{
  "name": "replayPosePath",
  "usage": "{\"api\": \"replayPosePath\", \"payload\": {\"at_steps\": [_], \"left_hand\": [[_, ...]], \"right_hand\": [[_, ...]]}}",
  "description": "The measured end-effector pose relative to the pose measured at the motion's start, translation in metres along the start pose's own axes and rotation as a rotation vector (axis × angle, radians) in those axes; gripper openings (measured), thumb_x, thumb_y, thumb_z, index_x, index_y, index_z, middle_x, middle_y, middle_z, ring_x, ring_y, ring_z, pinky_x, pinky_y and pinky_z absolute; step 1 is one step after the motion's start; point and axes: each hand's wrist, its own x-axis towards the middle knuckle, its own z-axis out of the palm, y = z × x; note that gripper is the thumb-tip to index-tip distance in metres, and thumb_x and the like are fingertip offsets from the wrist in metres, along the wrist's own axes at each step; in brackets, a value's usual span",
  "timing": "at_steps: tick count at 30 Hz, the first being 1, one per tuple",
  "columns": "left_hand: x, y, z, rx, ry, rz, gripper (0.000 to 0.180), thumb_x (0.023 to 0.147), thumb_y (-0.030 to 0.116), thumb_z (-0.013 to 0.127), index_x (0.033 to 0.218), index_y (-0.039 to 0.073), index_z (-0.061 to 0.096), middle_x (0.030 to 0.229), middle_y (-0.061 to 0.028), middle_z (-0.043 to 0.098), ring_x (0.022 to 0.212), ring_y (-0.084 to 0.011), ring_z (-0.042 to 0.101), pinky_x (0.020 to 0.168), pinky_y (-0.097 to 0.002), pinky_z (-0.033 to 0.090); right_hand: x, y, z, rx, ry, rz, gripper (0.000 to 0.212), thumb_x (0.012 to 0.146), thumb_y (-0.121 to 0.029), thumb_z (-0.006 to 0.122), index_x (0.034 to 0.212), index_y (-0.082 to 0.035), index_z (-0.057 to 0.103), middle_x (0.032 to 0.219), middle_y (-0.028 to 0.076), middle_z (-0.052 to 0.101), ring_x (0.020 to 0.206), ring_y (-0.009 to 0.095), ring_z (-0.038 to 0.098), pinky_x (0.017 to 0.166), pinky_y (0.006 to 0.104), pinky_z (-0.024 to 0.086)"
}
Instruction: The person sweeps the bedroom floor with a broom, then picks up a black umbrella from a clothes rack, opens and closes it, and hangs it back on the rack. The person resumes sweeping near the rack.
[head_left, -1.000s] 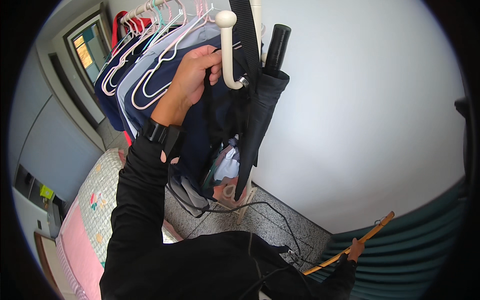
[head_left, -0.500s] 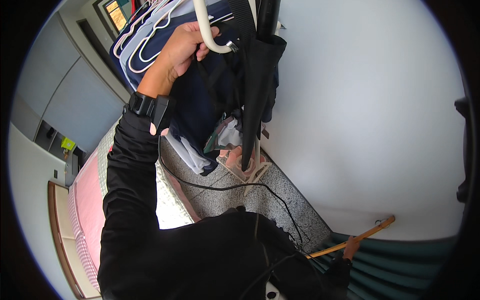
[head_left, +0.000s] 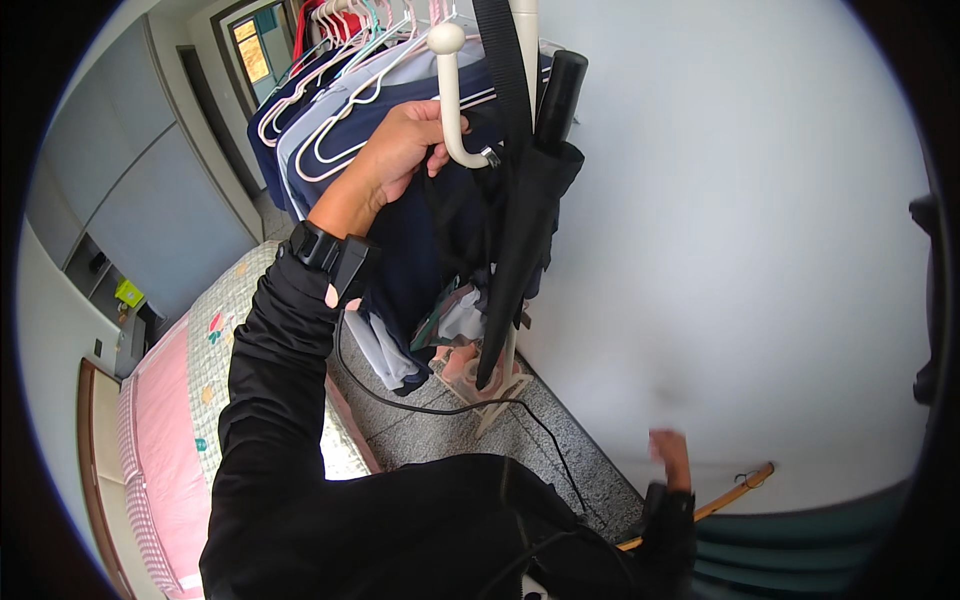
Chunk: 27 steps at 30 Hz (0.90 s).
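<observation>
My left hand (head_left: 405, 150) reaches up to a white curved hook (head_left: 450, 100) on a clothes rack. Its fingers are closed behind the hook, among dark cloth and black straps; what they hold is hidden. Right beside it hangs a long black umbrella cover (head_left: 520, 250) with a black handle (head_left: 562, 100) sticking out of its top. A wide black strap (head_left: 505, 70) runs down next to the handle. My right hand (head_left: 675, 460), smeared by motion, is raised at the lower right in front of the wall. Just below it, apart, leans a wooden pole (head_left: 735, 492) with a small metal hook.
Shirts and dark clothes on hangers (head_left: 340, 120) fill the rack. A clear bag with pink things (head_left: 465, 370) stands at its foot. A black cable (head_left: 450, 408) crosses the speckled floor. The bed (head_left: 165, 430) is at left, a green curtain (head_left: 800, 560) at lower right.
My right hand has let go of the wooden pole and moved up from it. My left hand stays at the hook; the view has shifted, showing more of the rack's top.
</observation>
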Motion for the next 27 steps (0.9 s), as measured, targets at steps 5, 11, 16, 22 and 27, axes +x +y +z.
{"api": "replayPosePath", "payload": {"at_steps": [5,11,16,22,27], "left_hand": [[0.011,0.0,-0.002,-0.03,-0.025,-0.024,0.008,0.096,0.01,0.07,0.094,0.002,0.067,0.075,-0.0025,0.065,0.048,-0.0083,0.053,0.045,-0.0221,0.042],[0.01,0.001,-0.006,-0.031,-0.055,0.0,0.008,0.096,0.009,0.067,0.094,0.001,0.068,0.068,-0.0012,0.06,0.049,-0.0083,0.051,0.047,-0.0224,0.04],[0.011,0.004,-0.014,-0.036,-0.026,0.033,0.01,0.096,0.008,0.065,0.089,0.002,0.067,0.065,0.0007,0.056,0.051,-0.0081,0.047,0.048,-0.0237,0.037],[0.018,0.004,-0.016,-0.058,-0.034,0.052,0.011,0.097,0.011,0.065,0.09,0.003,0.066,0.064,0.0022,0.055,0.051,-0.0067,0.046,0.048,-0.0228,0.036],[0.019,0.014,-0.012,-0.078,-0.076,0.098,0.011,0.1,0.011,0.062,0.093,0.004,0.065,0.063,0.0028,0.053,0.05,-0.0057,0.046,0.048,-0.022,0.035]], "right_hand": [[-0.018,-0.313,0.09,0.173,-0.25,-0.838,0.063,0.091,-0.022,0.081,0.143,0.001,0.054,0.132,0.015,0.066,0.114,0.022,0.064,0.097,0.0376,0.054],[-0.096,-0.461,0.204,0.015,0.0,-0.958,0.077,0.08,-0.037,0.087,0.139,-0.001,0.052,0.115,0.019,0.071,0.105,0.029,0.07,0.091,0.0391,0.055],[-0.106,-0.47,0.204,0.211,0.083,-0.967,0.055,0.083,-0.022,0.081,0.127,0.002,0.059,0.097,0.016,0.074,0.088,0.023,0.072,0.086,0.0359,0.056],[-0.124,-0.478,0.154,0.525,0.055,-1.076,0.045,0.084,-0.009,0.072,0.125,0.002,0.057,0.107,0.009,0.068,0.096,0.017,0.063,0.09,0.0319,0.052],[-0.144,-0.486,0.113,0.615,0.028,-1.067,0.049,0.085,-0.013,0.073,0.128,0.003,0.057,0.112,0.008,0.066,0.1,0.016,0.06,0.094,0.0312,0.049]]}}
